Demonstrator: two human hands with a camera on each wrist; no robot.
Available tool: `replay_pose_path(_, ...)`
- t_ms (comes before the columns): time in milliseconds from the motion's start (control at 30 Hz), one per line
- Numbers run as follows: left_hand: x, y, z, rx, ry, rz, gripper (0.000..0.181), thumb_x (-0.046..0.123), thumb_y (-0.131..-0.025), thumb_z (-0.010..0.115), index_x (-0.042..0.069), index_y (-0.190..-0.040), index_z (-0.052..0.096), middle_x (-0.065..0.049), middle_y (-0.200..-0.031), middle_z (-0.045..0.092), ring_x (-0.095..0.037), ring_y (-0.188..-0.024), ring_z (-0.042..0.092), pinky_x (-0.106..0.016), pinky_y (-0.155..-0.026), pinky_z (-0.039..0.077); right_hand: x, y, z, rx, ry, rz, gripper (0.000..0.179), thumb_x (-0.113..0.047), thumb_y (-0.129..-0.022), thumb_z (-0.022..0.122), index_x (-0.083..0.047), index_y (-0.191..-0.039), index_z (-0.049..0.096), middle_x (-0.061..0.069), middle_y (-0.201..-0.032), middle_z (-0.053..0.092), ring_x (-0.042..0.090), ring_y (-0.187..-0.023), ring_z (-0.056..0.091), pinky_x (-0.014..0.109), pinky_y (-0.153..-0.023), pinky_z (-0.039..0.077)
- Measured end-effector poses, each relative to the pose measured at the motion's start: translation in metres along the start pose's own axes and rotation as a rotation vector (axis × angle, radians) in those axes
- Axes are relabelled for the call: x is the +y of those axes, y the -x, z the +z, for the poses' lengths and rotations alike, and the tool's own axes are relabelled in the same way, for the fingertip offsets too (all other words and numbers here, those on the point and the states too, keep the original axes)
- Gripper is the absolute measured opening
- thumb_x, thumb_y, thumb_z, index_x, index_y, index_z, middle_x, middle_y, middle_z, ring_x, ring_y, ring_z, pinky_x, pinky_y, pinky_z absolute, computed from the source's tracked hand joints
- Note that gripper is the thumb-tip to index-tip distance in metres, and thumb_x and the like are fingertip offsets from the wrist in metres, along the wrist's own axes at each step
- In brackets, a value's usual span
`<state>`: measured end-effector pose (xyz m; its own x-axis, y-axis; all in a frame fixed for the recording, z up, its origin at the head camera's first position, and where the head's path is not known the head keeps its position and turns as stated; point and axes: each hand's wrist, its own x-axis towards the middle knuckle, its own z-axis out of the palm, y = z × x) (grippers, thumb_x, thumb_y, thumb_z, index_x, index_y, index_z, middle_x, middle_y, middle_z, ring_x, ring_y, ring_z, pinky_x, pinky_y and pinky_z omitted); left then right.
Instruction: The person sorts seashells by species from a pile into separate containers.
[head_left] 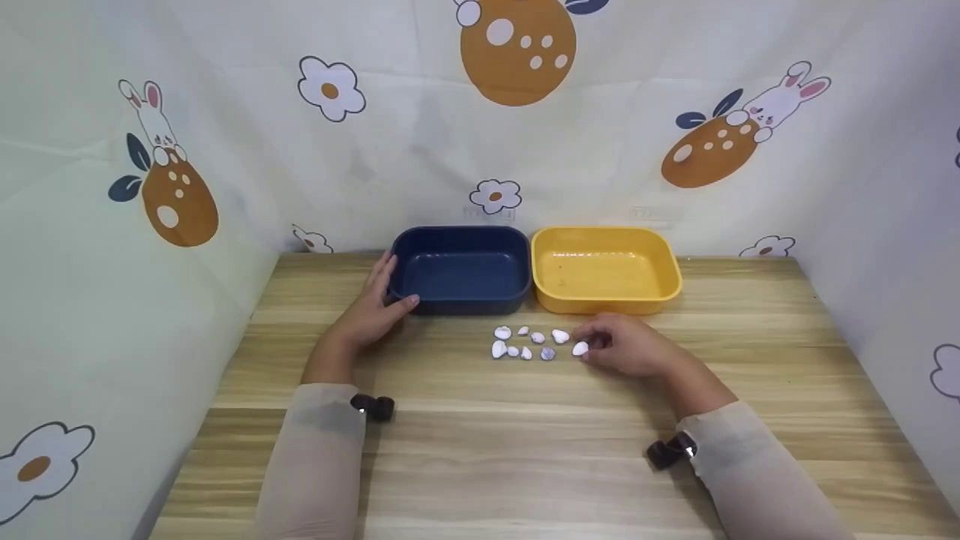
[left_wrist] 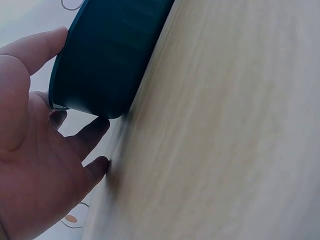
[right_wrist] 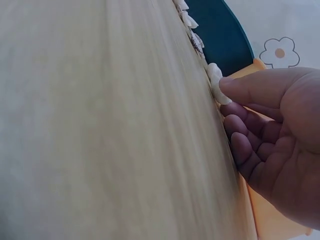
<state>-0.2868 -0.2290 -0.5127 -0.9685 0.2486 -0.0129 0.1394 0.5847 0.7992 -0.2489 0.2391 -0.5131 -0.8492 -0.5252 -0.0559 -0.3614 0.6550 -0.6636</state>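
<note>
In the head view my left hand [head_left: 373,304] rests against the left end of a dark blue bin [head_left: 472,307], thumb at its front corner. The left wrist view shows the thumb touching the rim of the blue bin [left_wrist: 107,55], with fairly straight fingers along its side. My right hand [head_left: 630,345] pinches a small white seashell [head_left: 580,349] at the right end of a group of shells. Seen from the right wrist, thumb and index finger hold that seashell [right_wrist: 216,82] close over the tabletop. Several other small white and greyish seashells [head_left: 538,338] lie in two rough rows left of it.
A yellow bin [head_left: 607,307] stands right beside the blue one at the table's back edge. Both bins have nothing inside. Behind them hangs a printed cloth [head_left: 420,150] with rabbits and flowers. The wooden table [head_left: 510,450] stretches toward the front.
</note>
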Motion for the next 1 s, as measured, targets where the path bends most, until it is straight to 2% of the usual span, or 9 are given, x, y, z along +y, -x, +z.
replay_pose_path(400, -0.002, 0.0, 0.0, -0.006, 0.002, -0.007, 0.095, 0.05, -0.105, 0.065, 0.018, -0.174, 0.008, -0.004, -0.183, -0.006, -0.038, -0.169, 0.001, -0.065, -0.135, 0.012, -0.004, 0.0, 0.0, 0.0, 0.052, 0.011, 0.021, -0.015, -0.094, 0.08, -0.019, -0.114, 0.082, -0.004, -0.107, 0.077, 0.015, -0.1, 0.064, 0.033, -0.09, 0.052)
replay_pose_path(533, -0.002, -0.001, 0.0, -0.008, 0.009, -0.007, 0.096, 0.05, -0.105, 0.065, 0.018, -0.174, 0.008, -0.005, -0.183, -0.006, -0.038, -0.169, 0.002, -0.063, -0.135, 0.013, -0.008, 0.0, -0.003, -0.005, 0.035, 0.02, 0.021, -0.016, -0.094, 0.081, -0.021, -0.114, 0.082, -0.007, -0.103, 0.076, 0.014, -0.097, 0.063, 0.03, -0.088, 0.051)
replay_pose_path(800, -0.001, 0.0, 0.0, -0.001, 0.003, -0.011, 0.099, 0.05, -0.104, 0.066, 0.019, -0.174, 0.004, -0.006, -0.183, -0.006, -0.038, -0.169, -0.001, -0.066, -0.135, 0.009, -0.034, -0.003, -0.009, 0.068, -0.044, 0.034, 0.024, -0.015, -0.095, 0.08, -0.024, -0.117, 0.081, -0.004, -0.106, 0.074, 0.017, -0.1, 0.061, 0.03, -0.089, 0.051)
replay_pose_path(1000, -0.003, 0.0, 0.0, 0.006, 0.0, -0.013, 0.098, 0.051, -0.104, 0.065, 0.019, -0.174, 0.004, -0.006, -0.183, -0.006, -0.039, -0.169, 0.0, -0.066, -0.135, 0.008, -0.056, -0.017, -0.012, 0.133, -0.085, 0.017, 0.026, -0.014, -0.098, 0.077, -0.019, -0.123, 0.08, 0.002, -0.111, 0.071, 0.02, -0.103, 0.06, 0.031, -0.091, 0.051)
